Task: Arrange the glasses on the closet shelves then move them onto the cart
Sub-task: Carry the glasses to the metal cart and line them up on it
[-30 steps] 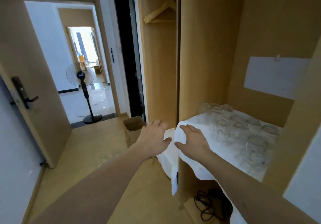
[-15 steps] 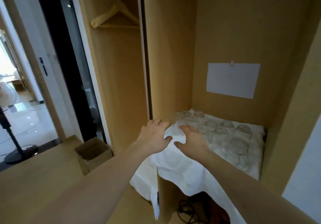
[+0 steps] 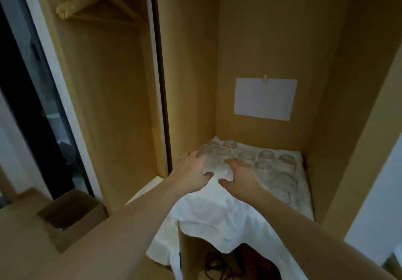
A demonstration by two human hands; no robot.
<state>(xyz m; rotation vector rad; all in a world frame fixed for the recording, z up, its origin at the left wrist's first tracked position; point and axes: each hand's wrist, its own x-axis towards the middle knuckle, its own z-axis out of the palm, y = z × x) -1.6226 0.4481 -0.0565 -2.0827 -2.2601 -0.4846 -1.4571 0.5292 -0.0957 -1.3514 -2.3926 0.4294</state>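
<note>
Wooden closet walls fill my view, with a shelf (image 3: 304,197) low in the right-hand compartment, draped in a white cloth (image 3: 217,214) that spills over its front edge. On the cloth stand clear glasses (image 3: 264,155), mouth down, in loose rows reaching toward the back wall; the ones on the right are blurred and I cannot count them.

Both of my hands reach in over the shelf's front left part. My left hand (image 3: 191,171) has its fingers spread and lightly bent, thumb pointing inward, cupped against the left side of a glass (image 3: 214,167) that sits between the hands. My right hand (image 3: 239,175) mirrors it on the other side, fingers curved, thumb toward the left one. Whether either grip has actually closed on the glass I cannot tell; the fingers look loose and close to it.

On the back wall hangs a white sheet of paper (image 3: 265,98). In the left compartment a wooden hanger (image 3: 100,8) hangs high. A cardboard box (image 3: 71,214) sits on the floor at left, and dark cables (image 3: 217,266) lie under the shelf.
</note>
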